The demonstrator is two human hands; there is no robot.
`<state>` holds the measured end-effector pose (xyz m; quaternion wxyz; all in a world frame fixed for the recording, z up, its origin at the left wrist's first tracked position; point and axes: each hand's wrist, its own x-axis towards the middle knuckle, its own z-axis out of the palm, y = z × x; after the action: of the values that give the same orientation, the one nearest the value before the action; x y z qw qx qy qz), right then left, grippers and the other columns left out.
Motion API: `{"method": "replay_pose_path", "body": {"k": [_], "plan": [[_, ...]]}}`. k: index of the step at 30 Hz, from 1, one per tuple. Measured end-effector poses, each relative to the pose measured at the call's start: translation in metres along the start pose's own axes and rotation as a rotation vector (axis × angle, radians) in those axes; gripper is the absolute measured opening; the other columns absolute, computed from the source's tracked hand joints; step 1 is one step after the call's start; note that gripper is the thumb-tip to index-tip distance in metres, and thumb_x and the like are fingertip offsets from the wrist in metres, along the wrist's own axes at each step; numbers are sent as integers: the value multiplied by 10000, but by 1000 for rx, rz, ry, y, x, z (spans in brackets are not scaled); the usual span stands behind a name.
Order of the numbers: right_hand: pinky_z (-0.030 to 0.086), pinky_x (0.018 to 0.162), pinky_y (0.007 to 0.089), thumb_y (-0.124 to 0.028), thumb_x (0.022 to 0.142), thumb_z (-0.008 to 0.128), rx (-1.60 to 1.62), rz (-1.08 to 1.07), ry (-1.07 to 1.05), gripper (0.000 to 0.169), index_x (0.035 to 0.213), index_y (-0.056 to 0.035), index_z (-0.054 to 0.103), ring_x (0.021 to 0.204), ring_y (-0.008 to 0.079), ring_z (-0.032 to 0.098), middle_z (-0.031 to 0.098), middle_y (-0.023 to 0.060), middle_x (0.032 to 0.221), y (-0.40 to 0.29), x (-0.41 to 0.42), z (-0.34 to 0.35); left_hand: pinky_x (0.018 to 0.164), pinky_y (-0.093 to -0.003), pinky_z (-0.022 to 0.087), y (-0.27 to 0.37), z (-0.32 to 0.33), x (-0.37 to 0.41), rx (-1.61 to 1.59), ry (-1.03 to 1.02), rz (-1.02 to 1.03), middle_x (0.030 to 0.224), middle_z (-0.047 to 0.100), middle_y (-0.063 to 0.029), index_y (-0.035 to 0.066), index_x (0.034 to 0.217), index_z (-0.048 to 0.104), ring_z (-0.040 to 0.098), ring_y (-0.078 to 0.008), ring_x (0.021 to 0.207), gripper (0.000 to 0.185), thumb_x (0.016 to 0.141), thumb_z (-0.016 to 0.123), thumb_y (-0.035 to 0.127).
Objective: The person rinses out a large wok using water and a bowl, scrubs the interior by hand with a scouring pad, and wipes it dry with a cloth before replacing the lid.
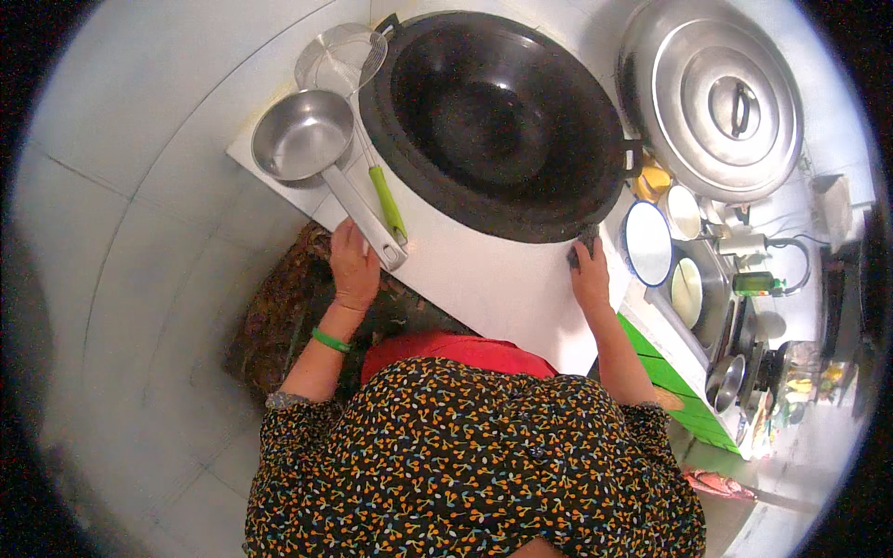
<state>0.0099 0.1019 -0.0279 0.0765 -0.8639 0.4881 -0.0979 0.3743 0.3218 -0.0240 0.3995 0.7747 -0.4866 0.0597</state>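
Observation:
My left hand rests at the edge of the white counter, beside the handle of a stainless steel ladle-like saucepan; no grip on the handle is visible. A wire-mesh skimmer with a green handle lies partly under the pan. A large black wok is set into the counter before me. My right hand is at the wok's near right rim, its fingers around a small dark scrubber, partly hidden by the fingers.
A large steel lid leans against the wall at the right. Near it are a white enamel basin with a blue rim, bowls, a sink and a green bottle. Brown dry fuel is heaped below the counter, left.

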Motion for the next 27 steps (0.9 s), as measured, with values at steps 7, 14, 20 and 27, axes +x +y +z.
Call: {"method": "replay_pose_path", "body": {"k": [7, 14, 20, 27], "plan": [[410, 915, 405, 9, 655, 581, 390, 24, -76, 419, 1061, -79, 531, 1078, 372, 473, 498, 203, 1084, -79, 19, -67, 906, -449, 391, -54, 10, 49, -54, -172, 86, 1116, 511, -201, -31, 1122, 503, 487, -372, 1012, 383, 754, 571, 54], [388, 963, 414, -34, 708, 580, 458, -207, -23, 545, 1234, -82, 448, 1121, 405, 448, 429, 243, 1230, -117, 142, -16, 986, -441, 347, -67, 27, 85, 162, -259, 196, 1206, 484, -199, -14, 1189, 483, 454, -366, 1114, 421, 778, 540, 50], [387, 967, 420, -34, 705, 598, 487, -229, -166, 633, 1299, -77, 381, 1154, 420, 414, 374, 258, 1283, -137, 237, 143, 987, -439, 332, -55, 27, 93, 207, -355, 132, 1214, 479, -185, -44, 1193, 473, 434, -376, 1127, 451, 748, 541, -7], [345, 940, 536, -136, 710, 644, 229, -642, -444, 589, 1264, -99, 449, 1217, 349, 387, 367, 159, 1359, -110, 303, 224, 966, -469, 336, -50, 23, 85, 304, -455, 23, 1221, 471, -203, -43, 1180, 474, 440, -393, 1119, 434, 752, 538, -14]]}}
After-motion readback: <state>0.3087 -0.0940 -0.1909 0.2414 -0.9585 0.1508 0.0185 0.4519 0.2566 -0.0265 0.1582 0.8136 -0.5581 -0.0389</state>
